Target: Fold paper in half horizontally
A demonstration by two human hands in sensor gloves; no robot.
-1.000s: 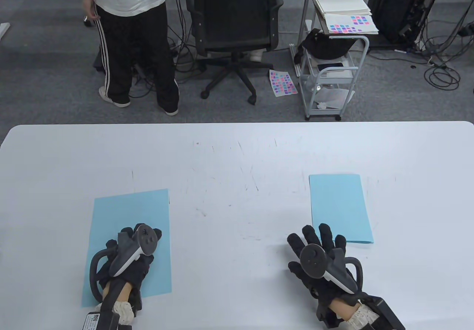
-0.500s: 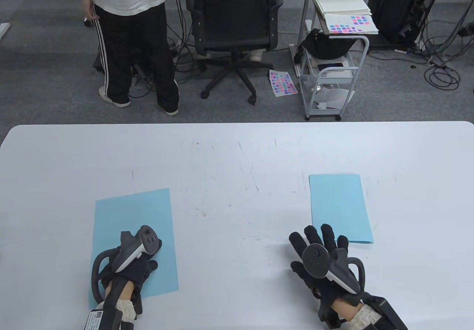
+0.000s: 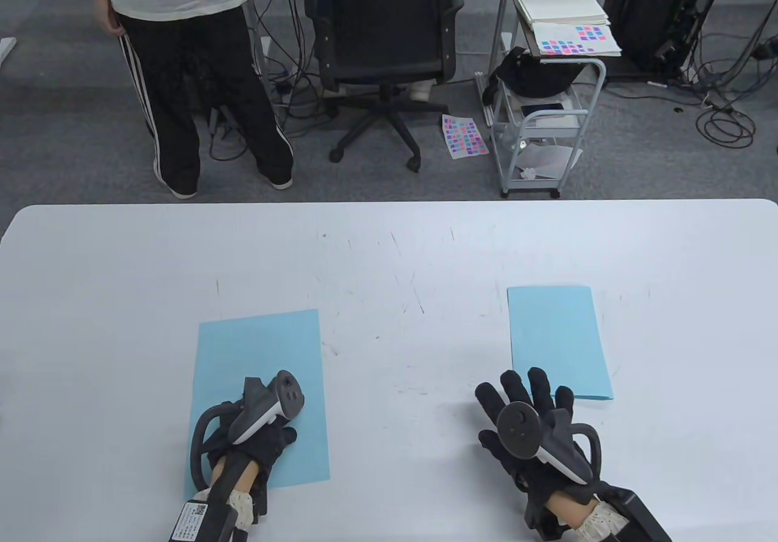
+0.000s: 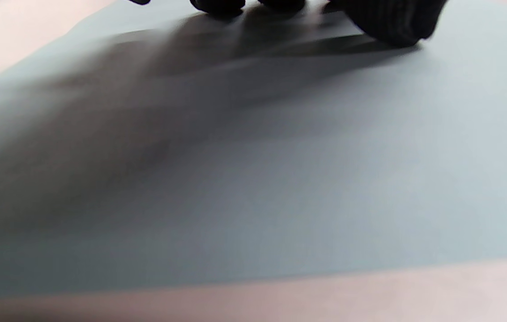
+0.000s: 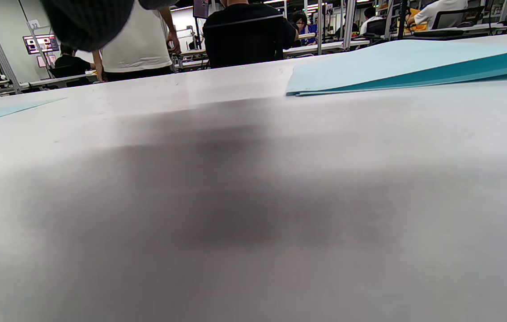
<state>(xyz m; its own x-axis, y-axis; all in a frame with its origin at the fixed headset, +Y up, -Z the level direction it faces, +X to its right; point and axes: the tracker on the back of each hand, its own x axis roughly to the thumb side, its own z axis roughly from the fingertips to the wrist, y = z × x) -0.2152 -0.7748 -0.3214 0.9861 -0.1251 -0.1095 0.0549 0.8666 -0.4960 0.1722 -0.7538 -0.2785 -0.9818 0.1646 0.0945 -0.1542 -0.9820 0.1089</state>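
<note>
A flat light-blue sheet [image 3: 258, 360] lies on the white table [image 3: 389, 250] at the front left. My left hand [image 3: 267, 439] rests on its near half. In the left wrist view its fingertips [image 4: 392, 27] press down on the sheet [image 4: 280, 179]. A folded light-blue paper [image 3: 556, 335] lies at the front right. My right hand [image 3: 526, 396] lies flat on the table with fingers spread, their tips at the folded paper's near edge. The right wrist view shows that folded paper [image 5: 392, 62] with its layers slightly apart, and the flat sheet [image 5: 2, 112] far left.
Beyond the table's far edge a person in black trousers [image 3: 200, 92] stands at the left, with an office chair [image 3: 383, 50] in the middle. A small trolley [image 3: 547, 116] with papers on top stands further right. Cables lie on the floor.
My left hand has slid the flat sheet to the right across the table. The right hand and the folded paper stayed put. The standing person shifted left.
</note>
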